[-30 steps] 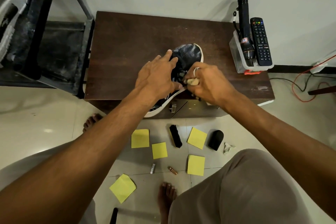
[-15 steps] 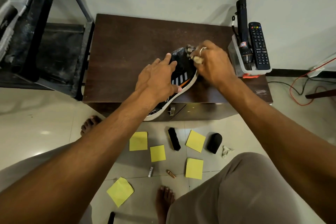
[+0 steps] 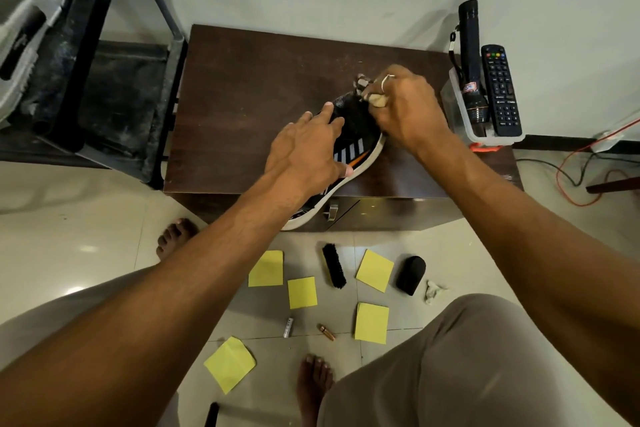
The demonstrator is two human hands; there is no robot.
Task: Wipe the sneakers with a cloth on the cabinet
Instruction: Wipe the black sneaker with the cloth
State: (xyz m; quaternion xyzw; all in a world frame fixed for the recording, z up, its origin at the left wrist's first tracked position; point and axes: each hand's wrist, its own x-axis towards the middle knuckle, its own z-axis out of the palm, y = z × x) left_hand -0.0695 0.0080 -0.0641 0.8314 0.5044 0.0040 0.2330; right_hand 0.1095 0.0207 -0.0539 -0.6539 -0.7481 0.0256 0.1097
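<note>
1. Nearest, on the floor, a black brush (image 3: 334,265) lies among yellow paper notes (image 3: 266,269). Neither hand touches them.
2. The sneaker (image 3: 351,151) lies on the cabinet (image 3: 242,97). Its long axis runs diagonally: the heel is near-left and sticks out over the front edge, and the toe points far-right.
3. The left hand (image 3: 304,152) lies over the sneaker's middle with fairly straight, spread fingers and presses it down. It is the hand closer to the heel.
4. The right hand (image 3: 408,111) is at the toe, its fingers curled round a crumpled pale cloth (image 3: 379,101) that touches the toe. I judge the next stroke should follow the axis, from the toe towards the heel.
5. Farthest, at the cabinet's right corner, a clear box (image 3: 457,107) holds a black torch (image 3: 469,55) and a remote control (image 3: 500,90), both standing. It is near the right hand.
</note>
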